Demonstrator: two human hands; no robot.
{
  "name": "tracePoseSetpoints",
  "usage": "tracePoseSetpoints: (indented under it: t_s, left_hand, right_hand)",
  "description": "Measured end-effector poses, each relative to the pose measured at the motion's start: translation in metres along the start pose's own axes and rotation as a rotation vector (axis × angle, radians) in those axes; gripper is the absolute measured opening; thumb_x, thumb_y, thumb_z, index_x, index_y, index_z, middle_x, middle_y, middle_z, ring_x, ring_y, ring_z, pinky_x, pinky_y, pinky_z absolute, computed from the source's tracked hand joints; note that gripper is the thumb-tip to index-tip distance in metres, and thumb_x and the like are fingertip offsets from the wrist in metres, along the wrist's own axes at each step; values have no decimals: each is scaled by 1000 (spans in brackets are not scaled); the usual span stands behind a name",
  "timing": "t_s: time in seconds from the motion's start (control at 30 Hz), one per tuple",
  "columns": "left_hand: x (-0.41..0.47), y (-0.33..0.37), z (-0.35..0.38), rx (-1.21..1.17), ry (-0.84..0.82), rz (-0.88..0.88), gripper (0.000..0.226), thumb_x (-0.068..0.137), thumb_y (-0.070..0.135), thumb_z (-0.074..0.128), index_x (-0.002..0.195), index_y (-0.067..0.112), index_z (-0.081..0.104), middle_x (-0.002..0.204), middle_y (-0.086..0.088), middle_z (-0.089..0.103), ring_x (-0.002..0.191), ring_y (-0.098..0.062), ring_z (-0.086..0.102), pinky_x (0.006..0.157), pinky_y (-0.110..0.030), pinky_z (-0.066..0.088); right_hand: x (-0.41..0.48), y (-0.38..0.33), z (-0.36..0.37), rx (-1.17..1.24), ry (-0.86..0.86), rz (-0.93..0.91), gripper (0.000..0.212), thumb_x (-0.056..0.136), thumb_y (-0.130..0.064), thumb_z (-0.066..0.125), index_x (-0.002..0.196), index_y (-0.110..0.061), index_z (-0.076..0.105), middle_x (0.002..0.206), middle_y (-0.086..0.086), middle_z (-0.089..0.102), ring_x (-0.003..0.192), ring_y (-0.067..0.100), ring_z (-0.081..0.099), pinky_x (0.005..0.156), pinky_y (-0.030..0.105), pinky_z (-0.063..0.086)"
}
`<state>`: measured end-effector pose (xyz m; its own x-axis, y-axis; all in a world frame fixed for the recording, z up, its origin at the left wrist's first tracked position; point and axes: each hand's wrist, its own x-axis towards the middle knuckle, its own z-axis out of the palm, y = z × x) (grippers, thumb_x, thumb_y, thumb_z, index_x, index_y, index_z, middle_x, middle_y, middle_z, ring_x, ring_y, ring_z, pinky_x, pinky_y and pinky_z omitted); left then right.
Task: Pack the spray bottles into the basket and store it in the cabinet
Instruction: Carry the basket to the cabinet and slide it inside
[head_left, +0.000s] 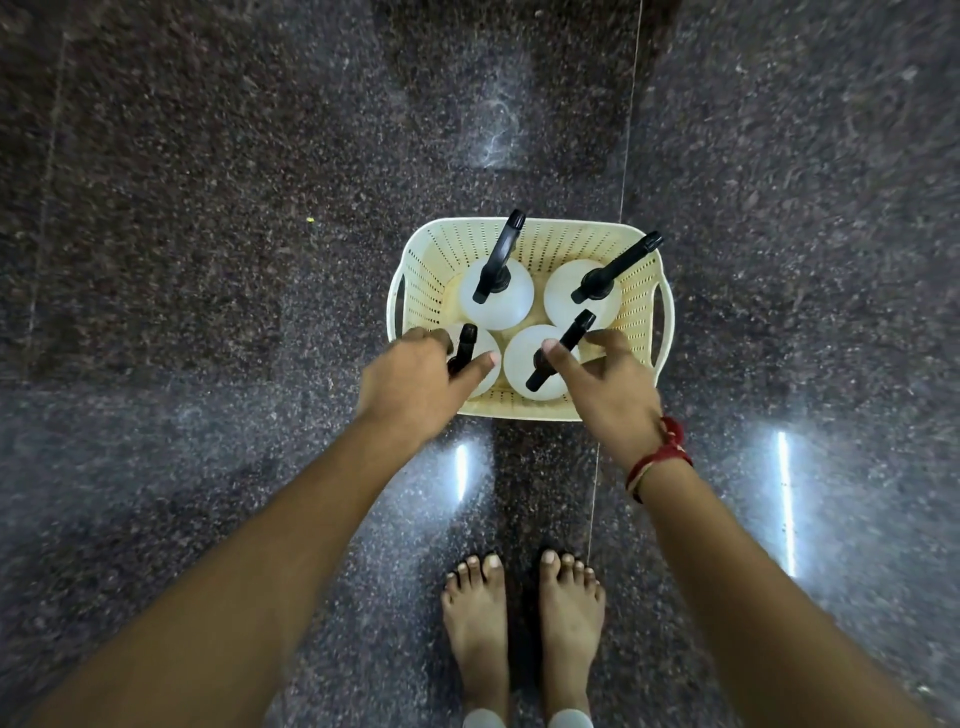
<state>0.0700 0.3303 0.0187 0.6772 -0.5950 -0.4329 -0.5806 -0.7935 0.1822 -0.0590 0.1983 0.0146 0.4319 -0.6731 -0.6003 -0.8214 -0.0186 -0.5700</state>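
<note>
Speckled polished stone floor (208, 260); perforated cream plastic basket (524, 408); left hand (415, 379), right hand (608, 384) loosely spread.

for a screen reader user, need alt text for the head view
Four spray bottles stand in a cream basket on a dark speckled floor. The left hand and right hand reach onto the two nearest bottles; bare feet show below.

No text, label, brand, number or sign can be read anywhere. The 4 bottles (497, 301) in the basket (530, 410) show plain white shoulders and black spray heads with no print facing the camera. The basket's perforated walls carry no lettering, and the speckled floor (208, 208) around the basket bears no markings.
</note>
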Motion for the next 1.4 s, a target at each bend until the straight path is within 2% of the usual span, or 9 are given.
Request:
tracePoseSetpoints:
  t_s: [0.13, 0.27, 0.47, 0.57, 0.67, 0.77, 0.87, 1.0, 1.4]
  left_hand:
    - [-1, -14, -11, -57, 190, 5, 78, 82, 74, 22, 125, 15, 51, 117, -12, 55, 107, -28, 51, 79, -41, 49]
    - [18, -18, -8, -358, 265, -237, 73, 81, 57, 56, 138, 17, 33, 136, -12, 37, 124, -30, 39, 96, -46, 39]
    - [42, -4, 7, -553, 66, -441, 106, 76, 45, 72, 150, 18, 1, 155, -17, 12, 134, -42, 33, 105, -48, 36]
    - [46, -3, 15, -540, 85, -455, 115, 76, 34, 74, 149, 20, -13, 139, -19, 45, 117, -39, 53, 91, -44, 46]
    - [53, -21, 20, -576, 25, -645, 94, 76, 20, 76, 148, 13, 16, 118, -15, 63, 103, -32, 62, 84, -37, 52]
    - [54, -40, 29, -632, -128, -726, 37, 82, 11, 68, 117, 3, 60, 117, -20, 66, 99, -34, 66, 84, -46, 57]
    - [51, -42, 37, -587, -95, -701, 30, 86, 19, 60, 112, 5, 63, 112, -20, 67, 95, -36, 66, 83, -46, 57]
    - [56, -42, 42, -605, -82, -701, 41, 88, 27, 56, 123, 5, 57, 120, -21, 64, 104, -38, 63, 89, -46, 53]
    - [55, -41, 46, -626, -32, -660, 29, 91, 20, 58, 118, 8, 63, 114, -20, 67, 100, -37, 65, 86, -41, 53]
  right_hand:
    - [-6, 14, -17, 29, 246, -123, 74, 79, -61, 55, 134, -15, 42, 129, 13, 47, 115, 27, 50, 91, 36, 45]
    - [10, 42, -32, -21, 478, -152, 82, 79, -52, 63, 144, -18, 27, 149, 16, 24, 136, 32, 25, 107, 45, 29]
    - [46, 67, -24, -304, 322, -136, 106, 76, -49, 68, 149, -26, -6, 158, 14, -10, 143, 42, 3, 112, 60, 16]
    - [53, 69, -12, -324, 182, -268, 107, 78, -28, 70, 148, -27, -10, 158, 12, -12, 140, 43, 18, 104, 55, 35]
    - [55, 68, -5, -186, 210, -249, 103, 80, -6, 62, 148, -29, -11, 156, 12, 22, 128, 35, 44, 84, 41, 48]
    - [57, 72, -3, -94, 308, -161, 99, 81, 1, 53, 147, -33, -13, 110, 17, 67, 81, 34, 64, 71, 35, 50]
    - [61, 81, -3, 59, 351, 45, 90, 85, -10, 56, 148, -35, -3, 86, 3, 61, 59, 17, 54, 68, 33, 50]
    - [72, 77, 2, 149, 215, 358, 40, 88, -20, 52, 128, -11, 52, 110, 13, 64, 94, 32, 63, 77, 31, 45]
    - [79, 77, -5, 155, 43, 368, 33, 87, -10, 49, 120, -4, 55, 118, 19, 60, 105, 36, 60, 82, 44, 55]
